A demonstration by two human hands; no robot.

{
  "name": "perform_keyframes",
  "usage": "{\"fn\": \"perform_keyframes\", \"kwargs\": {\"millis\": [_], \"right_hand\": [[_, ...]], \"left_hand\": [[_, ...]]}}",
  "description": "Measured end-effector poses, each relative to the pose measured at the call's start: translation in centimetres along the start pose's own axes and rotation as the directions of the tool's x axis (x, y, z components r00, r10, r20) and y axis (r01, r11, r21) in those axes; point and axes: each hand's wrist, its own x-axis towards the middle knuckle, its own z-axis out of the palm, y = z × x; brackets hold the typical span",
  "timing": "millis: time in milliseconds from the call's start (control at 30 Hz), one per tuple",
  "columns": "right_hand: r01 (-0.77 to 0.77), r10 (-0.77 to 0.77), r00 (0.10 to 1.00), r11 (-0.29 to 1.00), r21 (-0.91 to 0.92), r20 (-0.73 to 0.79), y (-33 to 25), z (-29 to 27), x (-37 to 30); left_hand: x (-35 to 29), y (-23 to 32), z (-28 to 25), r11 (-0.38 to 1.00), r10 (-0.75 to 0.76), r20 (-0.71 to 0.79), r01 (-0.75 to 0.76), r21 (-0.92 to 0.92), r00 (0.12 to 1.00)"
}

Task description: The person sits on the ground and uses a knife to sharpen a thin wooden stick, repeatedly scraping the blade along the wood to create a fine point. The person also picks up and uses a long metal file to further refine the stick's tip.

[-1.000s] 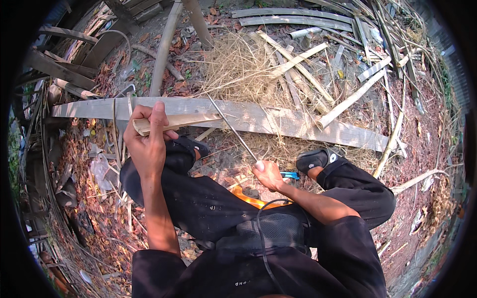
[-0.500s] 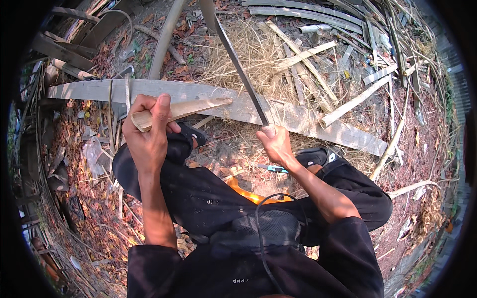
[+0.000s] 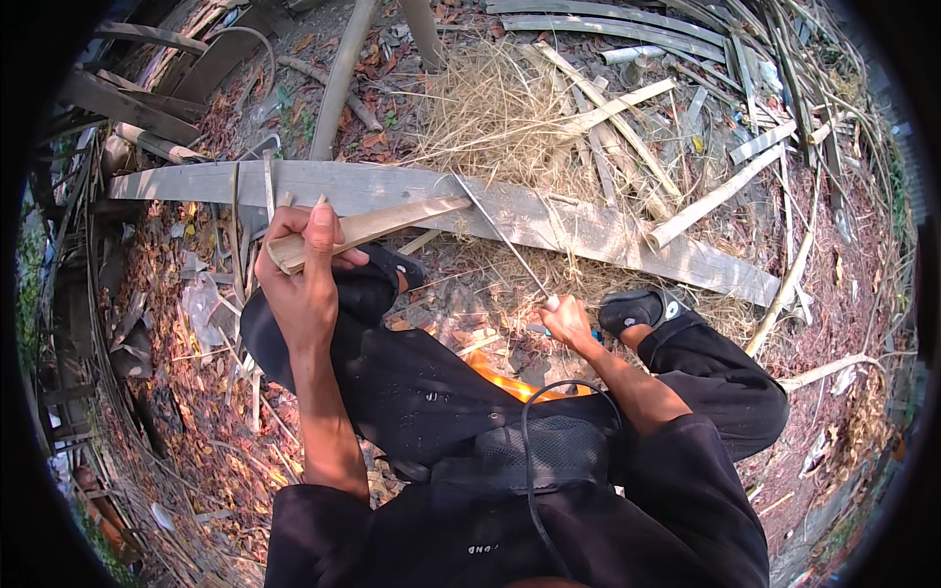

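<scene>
My left hand [image 3: 306,279] is wrapped round the thick end of a pale split piece of bamboo [image 3: 397,218]. Its tapered far end lies over a long grey plank [image 3: 676,263]. In my right hand [image 3: 569,321] is the handle of a machete, gripped in a closed fist. The machete's blade [image 3: 502,235] shows nearly edge-on, slanting up and left. Its tip overlaps the plank beside the bamboo's narrow end; whether blade and bamboo touch, I cannot tell.
Beyond the plank lie a heap of straw-like shavings [image 3: 490,113] and several bamboo strips [image 3: 711,201]. Two poles stand behind it, one a grey pole [image 3: 338,88]. My sandalled feet are on the near side. Between my legs lies an orange object [image 3: 505,380], partly hidden.
My right hand has come down and slightly right, and the machete blade has swung from upright to low over the plank, near the bamboo. My left hand keeps its hold.
</scene>
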Motion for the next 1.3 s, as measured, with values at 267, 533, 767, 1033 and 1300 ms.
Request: {"fn": "perform_keyframes", "kwargs": {"millis": [267,533,767,1033,1300], "right_hand": [[0.256,-0.238,0.957,0.962,0.095,-0.166,-2.4,-1.4,-1.3],[0.523,-0.359,0.819,0.787,0.327,-0.447,-8.0,-1.6,-2.8],[-0.005,-0.011,0.995,0.987,-0.163,-0.098,2.1,3.0,1.4],[0.293,-0.271,0.945,0.951,0.101,-0.183,-3.5,-2.1,-0.5],[0.615,-0.412,0.788,0.568,0.547,-0.458,-10.9,-2.4,-3.3]], "left_hand": [[-0.5,-0.3,-0.8,0.972,-0.127,0.015,0.128,-0.199,0.992],[-1.2,-0.3,-0.9,0.973,-0.097,-0.033,0.088,-0.212,0.995],[-3.6,-1.0,-1.2,0.967,-0.084,-0.037,0.072,-0.246,0.996],[-0.9,0.5,-0.2,0.996,0.006,0.072,0.001,-0.091,0.997],[-2.6,0.0,-0.8,0.994,0.026,0.045,-0.022,-0.106,0.999]]}}
